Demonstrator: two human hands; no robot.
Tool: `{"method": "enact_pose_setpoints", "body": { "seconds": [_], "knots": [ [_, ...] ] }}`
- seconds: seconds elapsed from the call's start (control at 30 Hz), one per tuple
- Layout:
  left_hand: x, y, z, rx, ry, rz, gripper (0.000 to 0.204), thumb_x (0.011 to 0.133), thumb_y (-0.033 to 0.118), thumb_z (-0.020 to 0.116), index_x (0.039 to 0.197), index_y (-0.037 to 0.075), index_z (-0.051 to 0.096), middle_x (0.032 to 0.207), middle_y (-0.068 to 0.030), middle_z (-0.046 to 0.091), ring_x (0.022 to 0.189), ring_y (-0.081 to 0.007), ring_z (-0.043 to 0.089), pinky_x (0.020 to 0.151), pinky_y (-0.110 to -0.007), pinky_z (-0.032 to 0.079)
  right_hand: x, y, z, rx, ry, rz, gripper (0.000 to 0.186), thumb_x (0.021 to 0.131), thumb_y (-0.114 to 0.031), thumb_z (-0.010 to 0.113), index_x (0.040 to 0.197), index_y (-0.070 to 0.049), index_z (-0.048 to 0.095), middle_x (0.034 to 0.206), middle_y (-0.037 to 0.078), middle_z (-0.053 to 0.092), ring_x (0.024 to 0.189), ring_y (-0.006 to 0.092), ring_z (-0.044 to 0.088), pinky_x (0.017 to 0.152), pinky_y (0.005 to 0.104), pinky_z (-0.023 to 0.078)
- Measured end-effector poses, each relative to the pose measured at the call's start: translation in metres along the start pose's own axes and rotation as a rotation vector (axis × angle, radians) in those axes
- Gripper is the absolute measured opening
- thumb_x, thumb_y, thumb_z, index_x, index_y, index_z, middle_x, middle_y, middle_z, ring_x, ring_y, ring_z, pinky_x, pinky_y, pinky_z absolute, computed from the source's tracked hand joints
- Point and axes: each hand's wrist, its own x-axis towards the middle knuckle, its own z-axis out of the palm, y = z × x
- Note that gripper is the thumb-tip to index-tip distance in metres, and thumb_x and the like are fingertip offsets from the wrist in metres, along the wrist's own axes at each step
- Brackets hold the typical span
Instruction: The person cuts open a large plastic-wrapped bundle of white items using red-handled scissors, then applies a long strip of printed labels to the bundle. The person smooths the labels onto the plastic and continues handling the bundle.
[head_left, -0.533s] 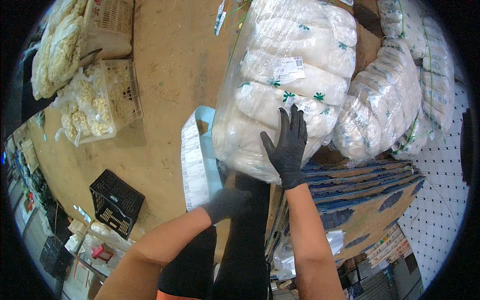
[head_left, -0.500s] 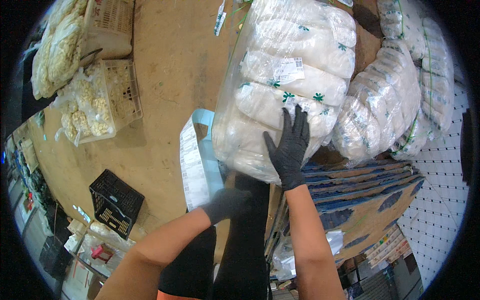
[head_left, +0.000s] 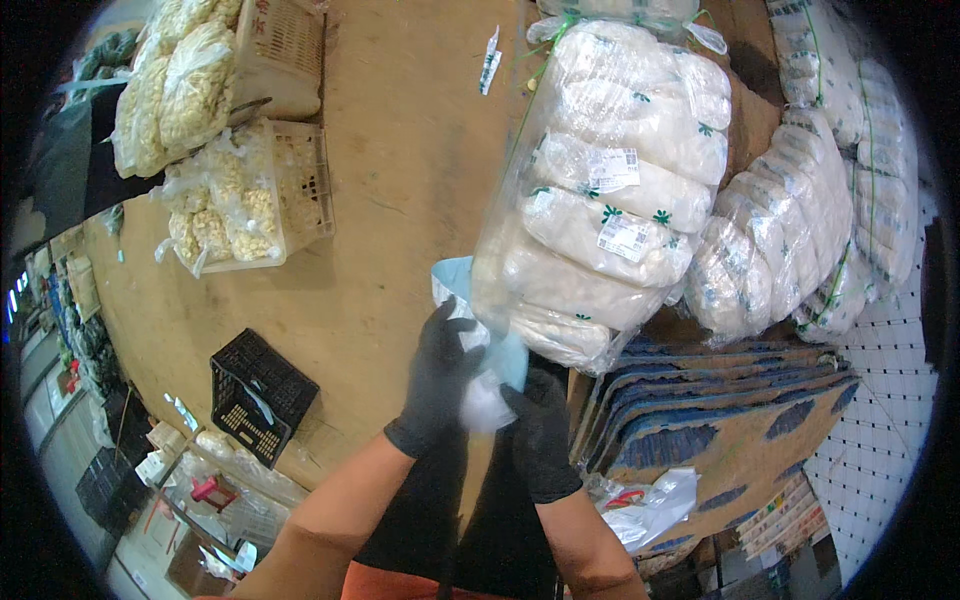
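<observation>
In front of my body, both black-gloved hands are on a strip of labels [head_left: 508, 362] with pale blue backing. My left hand [head_left: 437, 370] is closed round its left side. The fingers of my right hand [head_left: 540, 425] pinch its right edge; the strip's lower end is blurred. Just beyond lies a large clear plastic bag [head_left: 575, 270] of plump white packs with green leaf-like marks. An upper white label [head_left: 613, 170] and a lower white label [head_left: 623, 238] sit on the bag, one below the other.
More wrapped white bundles [head_left: 770, 235] lie at the right, by a stack of blue-edged boards [head_left: 720, 400]. At the left stand pale plastic crates [head_left: 305, 190] with bagged cream-coloured food [head_left: 225, 215]. A black crate [head_left: 262, 395] sits on the brown floor [head_left: 400, 190].
My right hand has left the lower label on the bag and come back to the label strip. My left hand has risen with the strip, which is now bunched between both hands.
</observation>
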Motion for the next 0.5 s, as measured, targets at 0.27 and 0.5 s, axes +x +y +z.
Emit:
{"method": "enact_pose_setpoints", "body": {
  "seconds": [0.27,0.5],
  "knots": [
    [-0.016,-0.013,-0.041,0.361,-0.475,-0.213,0.034,0.069,0.013,0.069,0.099,0.002,0.058,0.09,-0.0075,0.061,0.083,-0.0136,0.056,0.076,-0.028,0.045,0.017,-0.051,0.001,0.159,0.075,-0.022,0.035,0.07,0.005,0.057,0.103,0.005,0.046,0.097,0.014,0.054,0.09,0.0212,0.052,0.081,0.0305,0.042],
    [-0.019,-0.025,-0.046,0.368,-0.425,-0.135,0.03,0.07,0.013,0.069,0.096,0.002,0.059,0.085,-0.0063,0.062,0.077,-0.0135,0.057,0.072,-0.028,0.046,0.016,-0.083,0.009,0.004,0.23,-0.188,0.039,0.073,-0.001,0.06,0.109,0.001,0.043,0.101,0.016,0.052,0.091,0.0224,0.05,0.084,0.0337,0.04]
  ]
}}
